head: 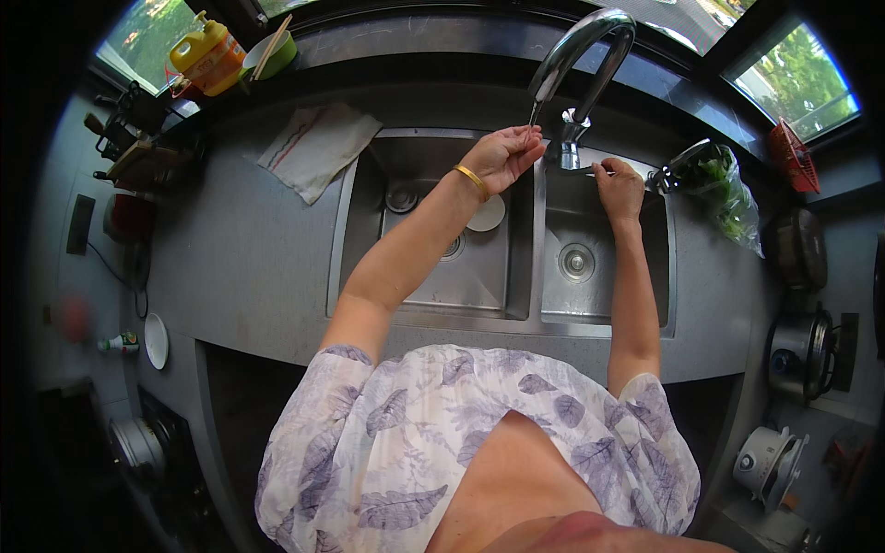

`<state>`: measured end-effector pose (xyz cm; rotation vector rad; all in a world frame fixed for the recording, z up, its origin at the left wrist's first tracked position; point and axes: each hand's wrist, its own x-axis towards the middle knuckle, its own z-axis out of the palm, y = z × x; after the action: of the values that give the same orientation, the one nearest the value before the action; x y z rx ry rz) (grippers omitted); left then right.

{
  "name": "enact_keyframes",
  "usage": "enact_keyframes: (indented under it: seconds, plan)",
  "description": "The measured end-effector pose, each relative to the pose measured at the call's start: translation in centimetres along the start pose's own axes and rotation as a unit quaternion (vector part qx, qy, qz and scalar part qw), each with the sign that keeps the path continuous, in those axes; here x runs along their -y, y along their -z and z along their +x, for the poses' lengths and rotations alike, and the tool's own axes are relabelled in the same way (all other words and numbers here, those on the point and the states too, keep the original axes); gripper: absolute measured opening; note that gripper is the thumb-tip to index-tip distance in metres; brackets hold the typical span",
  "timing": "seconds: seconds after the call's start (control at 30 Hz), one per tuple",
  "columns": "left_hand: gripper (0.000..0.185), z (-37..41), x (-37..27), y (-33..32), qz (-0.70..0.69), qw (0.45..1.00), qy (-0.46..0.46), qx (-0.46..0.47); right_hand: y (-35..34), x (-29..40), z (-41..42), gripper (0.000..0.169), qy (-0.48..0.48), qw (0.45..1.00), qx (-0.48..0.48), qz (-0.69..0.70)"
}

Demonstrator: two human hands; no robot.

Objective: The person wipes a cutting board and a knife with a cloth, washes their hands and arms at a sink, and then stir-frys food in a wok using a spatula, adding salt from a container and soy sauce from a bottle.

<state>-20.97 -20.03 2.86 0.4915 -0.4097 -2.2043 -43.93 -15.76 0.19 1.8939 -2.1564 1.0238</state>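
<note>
My left hand [510,157], with a gold bangle on its wrist, is palm up and half curled under the spout of a chrome gooseneck faucet [581,52]. A thin stream of water runs down onto its fingers, and I see nothing held in it. To the right of the faucet's base, my right hand [619,188] pinches the faucet lever [584,171]. Below both hands lies a stainless-steel double-basin sink [537,276]. A round white dish [487,214] sits in the left basin, partly hidden by my left forearm. The right basin's drain strainer [576,263] shows.
A white cloth [321,148] lies left of the sink. A plastic bag of leafy greens [722,186] rests to the right. On the sill stand a yellow jug [207,59] and a green bowl [276,55] with chopsticks. An electric cooker [798,352] is at far right.
</note>
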Motion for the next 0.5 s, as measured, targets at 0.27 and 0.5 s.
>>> enact_keyframes:
  seconds: [0.27, 0.5]
  plan:
    - [0.039, 0.5, 2.4, -0.4, -0.304, 0.903, 0.13, 0.275, -1.0, 8.0, -1.0, 0.034, -0.281, 0.546, 0.226, 0.756]
    - [0.048, 0.2, 3.4, -1.6, -0.366, 0.883, 0.007, 0.294, -2.9, 14.9, -1.2, 0.063, -0.168, 0.22, 0.303, 0.912]
